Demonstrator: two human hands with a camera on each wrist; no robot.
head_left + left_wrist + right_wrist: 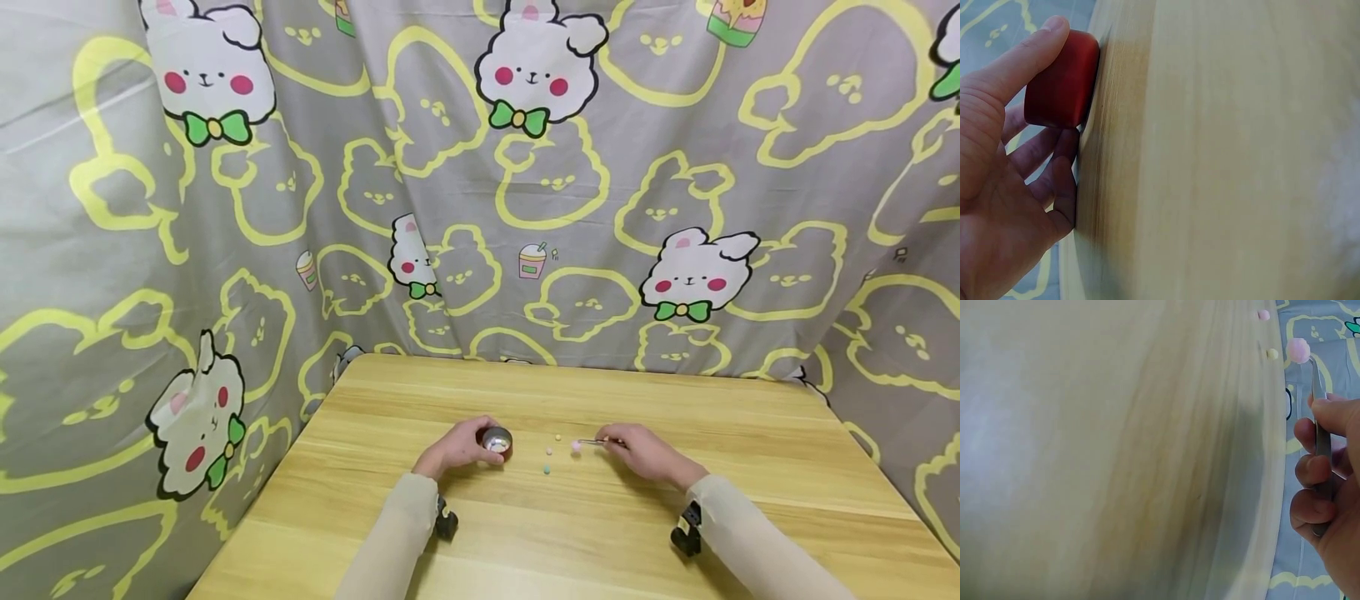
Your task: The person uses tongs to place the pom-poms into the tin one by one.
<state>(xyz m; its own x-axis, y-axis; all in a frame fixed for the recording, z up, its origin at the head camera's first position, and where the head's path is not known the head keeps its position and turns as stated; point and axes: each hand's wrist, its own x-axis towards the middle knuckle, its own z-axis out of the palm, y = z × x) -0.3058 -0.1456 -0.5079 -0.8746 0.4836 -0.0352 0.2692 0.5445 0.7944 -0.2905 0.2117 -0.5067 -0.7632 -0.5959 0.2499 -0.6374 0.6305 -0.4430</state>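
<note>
On the wooden table my left hand (pixel 463 446) grips a small round tin (pixel 497 444) by its sides. The tin's outer wall is red in the left wrist view, and its top shows a silvery inside in the head view. My right hand (pixel 647 452) holds a pair of metal tweezers (pixel 1320 437). Their tips pinch a pink ball (pixel 1298 350), which is held up off the table. Between the hands lie a yellow ball (pixel 558 437), a smaller pink ball (pixel 549 452) and a blue-green ball (pixel 547 470). What lies inside the tin is too small to make out.
The wooden table (pixel 570 542) spreads out around both hands. Behind it and along both sides hangs a grey curtain (pixel 465 192) with cartoon prints. A black wrist camera (pixel 686 531) sits on the right sleeve, another (pixel 446 519) on the left.
</note>
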